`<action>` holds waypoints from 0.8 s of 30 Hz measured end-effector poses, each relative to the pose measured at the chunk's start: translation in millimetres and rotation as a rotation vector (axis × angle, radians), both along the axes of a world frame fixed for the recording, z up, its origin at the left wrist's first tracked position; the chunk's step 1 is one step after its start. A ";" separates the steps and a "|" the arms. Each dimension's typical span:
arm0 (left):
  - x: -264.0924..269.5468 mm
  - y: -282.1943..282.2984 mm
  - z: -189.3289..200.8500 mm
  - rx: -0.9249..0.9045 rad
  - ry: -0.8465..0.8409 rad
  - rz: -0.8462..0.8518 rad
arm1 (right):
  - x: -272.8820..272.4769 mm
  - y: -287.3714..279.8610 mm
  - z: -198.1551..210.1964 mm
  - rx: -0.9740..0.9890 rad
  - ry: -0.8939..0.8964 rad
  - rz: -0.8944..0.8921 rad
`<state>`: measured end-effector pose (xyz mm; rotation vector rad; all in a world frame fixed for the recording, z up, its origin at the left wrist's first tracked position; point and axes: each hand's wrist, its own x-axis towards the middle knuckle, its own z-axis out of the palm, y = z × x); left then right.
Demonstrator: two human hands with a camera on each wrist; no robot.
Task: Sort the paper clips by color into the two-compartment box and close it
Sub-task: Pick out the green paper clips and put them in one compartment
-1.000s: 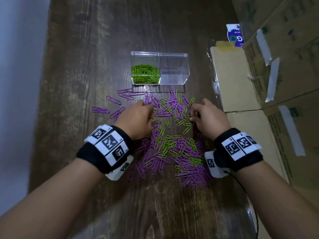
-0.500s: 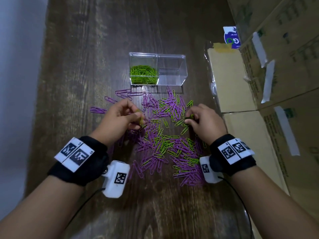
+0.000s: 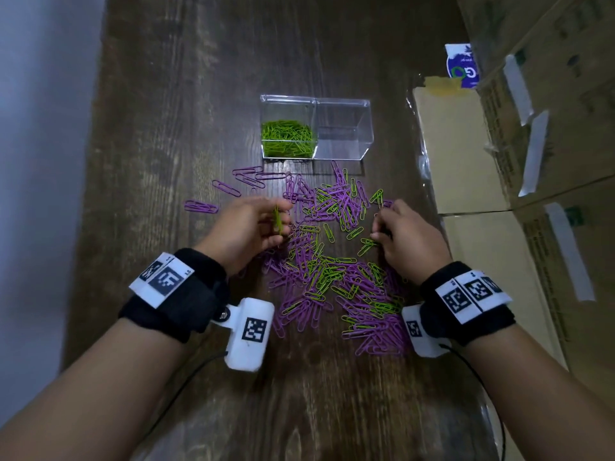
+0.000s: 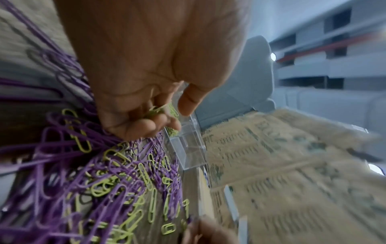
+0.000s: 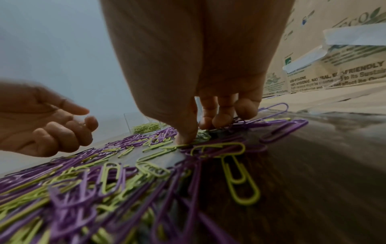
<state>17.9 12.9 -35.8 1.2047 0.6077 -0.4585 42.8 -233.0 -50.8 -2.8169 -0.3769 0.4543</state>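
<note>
A clear two-compartment box point(image 3: 342, 102) stands open at mid-table. Green paper clips point(image 3: 288, 138) fill its left half, and the right half point(image 3: 344, 141) holds nothing. In front of it spreads a mixed pile of purple and green clips point(image 3: 332, 277). My left hand point(image 3: 279, 224) is raised a little over the pile's left edge, its fingers curled round a few green clips point(image 4: 158, 110). My right hand point(image 3: 377, 227) is down on the pile's right side. Its thumb and fingers point(image 5: 188, 135) pinch a small clump of green clips point(image 5: 203, 134) against the table.
Taped cardboard boxes point(image 3: 549, 161) line the right side, with a flat brown packet in plastic point(image 3: 456, 154) beside the box. A blue-and-white card point(image 3: 461, 66) lies at the back right. A pale wall point(image 3: 40, 161) runs along the left table edge. Stray purple clips point(image 3: 201, 206) lie left of the pile.
My left hand has lifted off the pile and turned thumb-side up, green clips in its fingers. The right hand has stayed at the pile's right edge, gathering green clips.
</note>
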 end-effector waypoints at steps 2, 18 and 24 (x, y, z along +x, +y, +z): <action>3.7 -3.3 -2.2 0.035 0.006 0.007 | 0.0 1.8 -1.2 -0.063 0.011 0.038; 9.4 -21.9 -15.0 1.070 -0.535 -0.712 | -3.4 -6.0 -4.1 0.354 0.136 -0.040; 13.8 -13.6 -13.3 0.792 -0.497 -0.519 | -5.7 2.1 -2.9 0.148 0.129 0.044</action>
